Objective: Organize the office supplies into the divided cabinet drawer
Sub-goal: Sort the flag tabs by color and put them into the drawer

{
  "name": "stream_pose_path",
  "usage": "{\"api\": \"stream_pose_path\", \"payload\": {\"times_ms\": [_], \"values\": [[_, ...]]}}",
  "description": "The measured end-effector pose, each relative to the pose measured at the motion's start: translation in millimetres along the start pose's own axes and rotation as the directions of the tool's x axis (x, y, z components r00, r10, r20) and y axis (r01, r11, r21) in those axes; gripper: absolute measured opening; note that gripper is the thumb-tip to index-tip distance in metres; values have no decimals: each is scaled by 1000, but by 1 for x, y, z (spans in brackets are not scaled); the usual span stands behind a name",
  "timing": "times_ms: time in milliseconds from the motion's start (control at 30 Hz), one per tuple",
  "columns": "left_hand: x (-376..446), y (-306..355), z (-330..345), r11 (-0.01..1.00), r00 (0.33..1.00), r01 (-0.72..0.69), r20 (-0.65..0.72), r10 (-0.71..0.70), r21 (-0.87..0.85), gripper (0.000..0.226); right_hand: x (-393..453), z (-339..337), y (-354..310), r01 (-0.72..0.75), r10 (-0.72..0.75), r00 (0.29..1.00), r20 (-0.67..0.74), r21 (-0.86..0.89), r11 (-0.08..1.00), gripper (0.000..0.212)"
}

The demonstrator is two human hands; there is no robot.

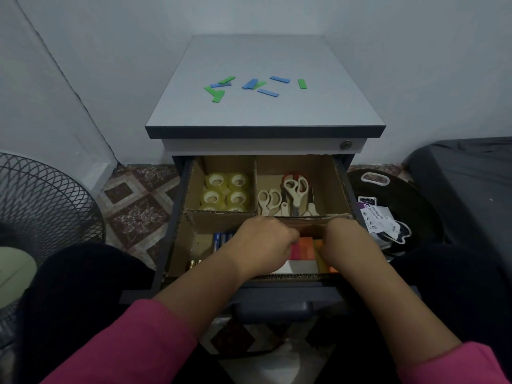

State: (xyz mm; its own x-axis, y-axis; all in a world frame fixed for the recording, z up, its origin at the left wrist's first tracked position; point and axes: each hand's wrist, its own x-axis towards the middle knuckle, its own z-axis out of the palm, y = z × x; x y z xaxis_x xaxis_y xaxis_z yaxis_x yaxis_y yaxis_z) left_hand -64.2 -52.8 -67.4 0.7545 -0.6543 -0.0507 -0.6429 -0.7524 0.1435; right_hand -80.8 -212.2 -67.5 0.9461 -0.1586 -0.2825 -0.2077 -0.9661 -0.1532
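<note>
Inside cardboard-lined drawer (180,217) — both hands (263,242) on bright sticky-note blocks (303,248).

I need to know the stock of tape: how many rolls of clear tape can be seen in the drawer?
6. All stand in the back-left compartment: back pair, middle pair, and a front pair partly hidden by the cardboard divider. More may lie underneath.
</note>
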Motion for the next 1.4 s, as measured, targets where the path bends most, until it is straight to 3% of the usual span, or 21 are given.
{"api": "stream_pose_path", "payload": {"times_ms": [133, 267, 400, 633, 933, 1167, 1333, 1400], "values": [[0, -1, 0, 1000, 1000, -7, 7, 7, 15, 22, 6, 5, -5, -16, 10, 999, 42, 143, 990, 15], [0, -1, 1, 999, 1000, -13, 27, 12, 33, 22, 8, 10, -8, 5, -3, 1000, -13, 178, 984, 18], [1, -2, 3, 994, 997, -47, 58, 42, 97, 27, 5, 5, -6, 22, -22, 1000, 1, 146, 989, 13], [4, -4, 9, 979, 991, -97, 110, 78, 181, 32, -3, -5, -5, 111, -116, 988, 106, 51, 993, 38], [4, -3, 9, 962, 984, -129, 151, 94, 242, 31, -5, -5, -7, 148, -156, 983, 101, 81, 986, 40], [5, -1, 9, 959, 981, -123, 176, 80, 254, 31, -2, -15, -13, 126, -127, 959, 254, 24, 992, 43], [5, -2, 10, 963, 982, -119, 173, 78, 241, 31, -5, -6, -9, 118, -128, 986, 109, 97, 988, 23], [5, -2, 10, 965, 981, -117, 176, 76, 235, 31, -3, -13, -12, 110, -119, 967, 224, 53, 993, 32]]}}
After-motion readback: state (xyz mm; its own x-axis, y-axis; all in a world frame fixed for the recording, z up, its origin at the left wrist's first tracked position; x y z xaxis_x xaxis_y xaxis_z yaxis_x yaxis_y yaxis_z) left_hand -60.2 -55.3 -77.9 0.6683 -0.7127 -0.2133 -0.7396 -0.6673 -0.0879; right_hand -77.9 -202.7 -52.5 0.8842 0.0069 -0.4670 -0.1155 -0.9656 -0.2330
